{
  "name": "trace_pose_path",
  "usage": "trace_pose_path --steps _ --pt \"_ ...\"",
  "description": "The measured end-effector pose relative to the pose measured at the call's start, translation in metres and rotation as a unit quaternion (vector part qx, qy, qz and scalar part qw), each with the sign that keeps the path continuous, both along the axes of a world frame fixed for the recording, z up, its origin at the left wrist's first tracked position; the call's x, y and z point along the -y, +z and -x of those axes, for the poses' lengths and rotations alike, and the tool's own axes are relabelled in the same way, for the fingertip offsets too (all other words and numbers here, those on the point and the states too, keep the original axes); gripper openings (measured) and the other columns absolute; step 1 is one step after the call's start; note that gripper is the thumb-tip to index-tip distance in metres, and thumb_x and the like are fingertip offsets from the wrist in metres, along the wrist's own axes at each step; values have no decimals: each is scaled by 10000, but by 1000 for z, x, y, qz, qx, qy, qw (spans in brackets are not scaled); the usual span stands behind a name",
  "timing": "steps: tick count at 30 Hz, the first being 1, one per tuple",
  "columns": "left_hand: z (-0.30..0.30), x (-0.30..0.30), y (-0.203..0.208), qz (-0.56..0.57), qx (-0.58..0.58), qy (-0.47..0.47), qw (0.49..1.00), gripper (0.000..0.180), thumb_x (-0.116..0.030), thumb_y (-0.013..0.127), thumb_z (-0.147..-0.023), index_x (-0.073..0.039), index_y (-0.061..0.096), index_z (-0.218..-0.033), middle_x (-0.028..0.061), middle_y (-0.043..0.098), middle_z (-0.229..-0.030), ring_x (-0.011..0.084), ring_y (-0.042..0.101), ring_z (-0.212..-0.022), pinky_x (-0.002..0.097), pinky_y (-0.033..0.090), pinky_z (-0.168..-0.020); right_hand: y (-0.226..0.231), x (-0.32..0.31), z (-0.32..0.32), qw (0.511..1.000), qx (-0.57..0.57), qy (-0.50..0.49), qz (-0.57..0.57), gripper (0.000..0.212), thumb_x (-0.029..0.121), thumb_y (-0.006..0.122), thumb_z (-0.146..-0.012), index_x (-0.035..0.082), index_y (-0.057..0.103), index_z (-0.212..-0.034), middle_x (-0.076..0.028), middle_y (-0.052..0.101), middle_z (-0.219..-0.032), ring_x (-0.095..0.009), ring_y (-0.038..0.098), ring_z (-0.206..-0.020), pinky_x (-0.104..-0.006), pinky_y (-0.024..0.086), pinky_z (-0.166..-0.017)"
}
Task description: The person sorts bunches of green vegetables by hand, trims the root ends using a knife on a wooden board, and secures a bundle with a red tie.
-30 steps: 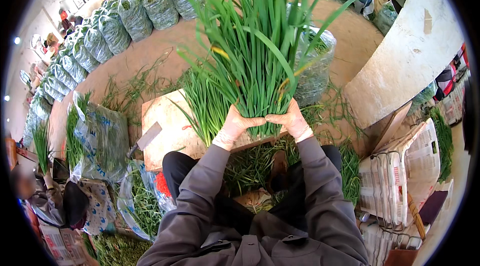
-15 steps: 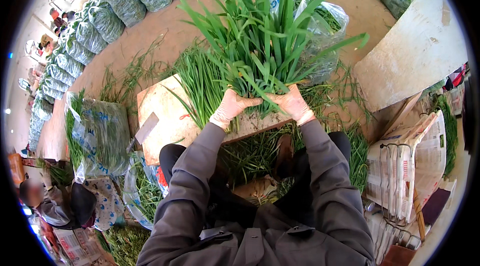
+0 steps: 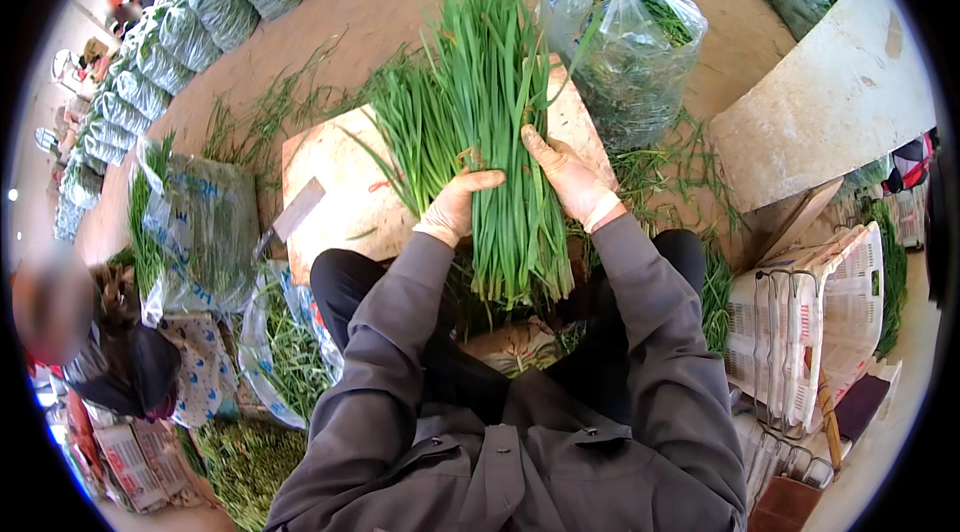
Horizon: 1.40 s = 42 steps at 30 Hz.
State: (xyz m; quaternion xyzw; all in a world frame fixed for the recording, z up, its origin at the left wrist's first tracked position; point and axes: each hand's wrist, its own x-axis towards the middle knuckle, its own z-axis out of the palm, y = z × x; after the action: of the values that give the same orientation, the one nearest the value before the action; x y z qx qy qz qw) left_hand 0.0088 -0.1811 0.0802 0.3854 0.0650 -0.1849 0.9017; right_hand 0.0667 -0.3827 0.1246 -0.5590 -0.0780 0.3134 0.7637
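A thick bunch of garlic chives (image 3: 510,192) lies lengthwise before me, leaf ends away and cut stalk ends toward my lap, past the board's near edge. My left hand (image 3: 458,204), in a pale thin glove, closes around its left side with the thumb across the leaves. From the right, my gloved right hand (image 3: 567,172) grips it, thumb pointing away. Left of this bunch, another pile of chives (image 3: 412,127) rests on the pale board (image 3: 345,157). A cleaver (image 3: 297,212) lies at the board's left edge, its handle sticking out.
Filled plastic bags of greens stand beyond the board (image 3: 640,82) and to its left (image 3: 215,222). More bags (image 3: 225,7) line the far left. White plastic crates (image 3: 800,322) stand at right below a leaning panel (image 3: 830,102). Another person (image 3: 120,342) sits at left. Loose leaves litter the floor.
The chive bunch has gone from upright and fanned out to lying flatter and gathered, stalk ends now toward me. My right hand has moved slightly away from me and left. The left still grips.
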Motion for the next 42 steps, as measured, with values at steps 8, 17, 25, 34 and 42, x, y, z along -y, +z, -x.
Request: trace_pose_path --steps 8,17,25,34,42 --pt "97 8 -105 339 -24 138 930 558 -378 823 -848 -69 681 -1290 136 732 -1235 356 702 -1099 525 584 -999 -12 -34 57 928 252 74 262 845 715 500 -1037 -57 635 -1355 -263 689 -1287 -314 656 -1190 -394 487 -1038" --pt "120 -4 -101 260 35 188 947 560 -526 786 -893 -91 688 -1233 90 743 -1146 296 719 -1063 504 611 -955 -13 -39 74 754 513 53 407 713 634 516 -1041 -55 694 -1087 -307 683 -1106 -507 652 -1043 -557 508 -946" --pt "118 -13 -69 268 210 99 935 1142 -687 749 -819 -93 275 -1671 221 636 -1363 478 590 -1329 617 513 -1110 31 -23 106 878 365 -6 310 361 278 710 -1024 -32 686 -1207 -187 740 -1153 -277 716 -1055 -378 540 -961" --pt "124 -24 -51 306 206 152 917 1153 -677 758 -817 -140 231 -1691 186 631 -1351 480 549 -1370 630 491 -1142 37 -23 180 748 556 19 362 274 153 797 -837 35 693 -1060 -169 690 -1105 -397 643 -1092 -468 507 -983" --pt "120 -24 -39 349 266 238 866 1036 -609 765 -871 -186 283 -1685 162 433 -1617 445 467 -1445 591 543 -1094 15 -21 173 929 291 -32 227 90 42 737 -958 -22 674 -964 -73 718 -965 -135 626 -884 -300 507 -832"
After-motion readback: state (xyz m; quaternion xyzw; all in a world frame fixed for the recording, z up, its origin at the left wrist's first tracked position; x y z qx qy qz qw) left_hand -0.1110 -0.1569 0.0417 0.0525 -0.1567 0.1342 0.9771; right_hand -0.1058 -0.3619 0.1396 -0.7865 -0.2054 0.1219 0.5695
